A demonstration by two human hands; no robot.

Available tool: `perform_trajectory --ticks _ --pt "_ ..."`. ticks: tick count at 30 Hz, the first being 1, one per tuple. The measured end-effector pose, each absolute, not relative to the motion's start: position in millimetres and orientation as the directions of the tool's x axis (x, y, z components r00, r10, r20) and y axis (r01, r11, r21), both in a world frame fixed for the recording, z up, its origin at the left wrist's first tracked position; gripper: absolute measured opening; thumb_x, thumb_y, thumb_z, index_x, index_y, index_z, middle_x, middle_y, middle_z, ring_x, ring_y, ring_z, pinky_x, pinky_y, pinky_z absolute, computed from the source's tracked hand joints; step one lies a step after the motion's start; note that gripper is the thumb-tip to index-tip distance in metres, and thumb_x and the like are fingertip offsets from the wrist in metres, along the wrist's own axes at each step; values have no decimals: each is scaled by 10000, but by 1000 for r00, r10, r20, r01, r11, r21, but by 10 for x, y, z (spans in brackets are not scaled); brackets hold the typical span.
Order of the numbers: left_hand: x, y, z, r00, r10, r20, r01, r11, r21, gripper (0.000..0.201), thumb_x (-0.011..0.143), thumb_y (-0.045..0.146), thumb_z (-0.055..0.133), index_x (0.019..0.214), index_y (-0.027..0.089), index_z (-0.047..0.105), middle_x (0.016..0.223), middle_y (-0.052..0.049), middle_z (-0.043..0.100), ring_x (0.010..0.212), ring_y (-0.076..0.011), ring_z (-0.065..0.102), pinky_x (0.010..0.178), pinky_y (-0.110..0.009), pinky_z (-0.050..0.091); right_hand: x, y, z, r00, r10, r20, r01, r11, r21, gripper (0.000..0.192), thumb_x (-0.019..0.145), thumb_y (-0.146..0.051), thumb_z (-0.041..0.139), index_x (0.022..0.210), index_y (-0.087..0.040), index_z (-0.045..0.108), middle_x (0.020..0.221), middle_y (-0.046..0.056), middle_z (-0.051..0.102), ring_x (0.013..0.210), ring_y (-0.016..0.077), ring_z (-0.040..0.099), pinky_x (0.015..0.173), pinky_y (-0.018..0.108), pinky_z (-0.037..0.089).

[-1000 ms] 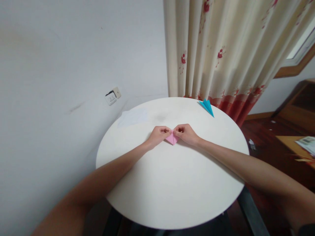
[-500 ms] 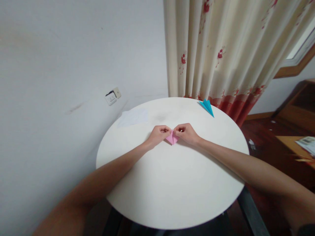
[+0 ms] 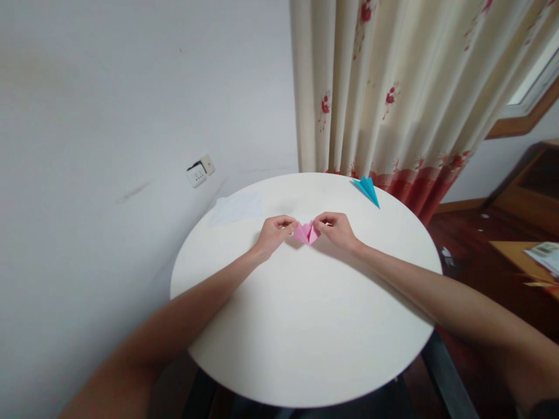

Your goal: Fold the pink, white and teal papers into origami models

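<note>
**Both hands pinch a pink paper fold**

A round white table stands by a cream curtain with red flowers. Near the table's middle, the left hand and right hand each pinch one side of a small folded pink paper piece, held between them. A blue folded paper dart lies at the far rim.

Pink folded paper sits between the fingertips. Beyond them lies a blue folded paper on the white round table. The cream curtain carries red, seemingly floral, prints.
</note>
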State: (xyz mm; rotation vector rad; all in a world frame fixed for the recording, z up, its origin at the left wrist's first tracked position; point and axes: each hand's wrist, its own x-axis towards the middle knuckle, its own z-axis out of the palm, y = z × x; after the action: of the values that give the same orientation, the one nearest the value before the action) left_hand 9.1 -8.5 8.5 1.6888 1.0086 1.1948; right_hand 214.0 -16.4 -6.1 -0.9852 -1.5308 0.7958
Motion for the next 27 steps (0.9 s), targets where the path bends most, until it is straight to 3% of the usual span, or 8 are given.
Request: perform_trajectory --ticks 16,27 --pt "-104 166 71 112 898 424 171 -438 882 283 794 423 714 892 158 706 878 -59 712 813 -169 628 738 -284 484 2289 -34 -51 63 858 510 176 493 -852 211 781 -361 658 757 -157 706 765 45 715 701 162 596 686 291 460" --pt "-150 255 40 55 914 401 171 -405 898 296 765 459 714 873 199 625 825 -19 661 807 -176 662 660 -255 486 2412 98 -100 137 855 500 229 463 -856 221 750 -381 678 758 -162 713 771 54 721 699 174 593 697 311 467"
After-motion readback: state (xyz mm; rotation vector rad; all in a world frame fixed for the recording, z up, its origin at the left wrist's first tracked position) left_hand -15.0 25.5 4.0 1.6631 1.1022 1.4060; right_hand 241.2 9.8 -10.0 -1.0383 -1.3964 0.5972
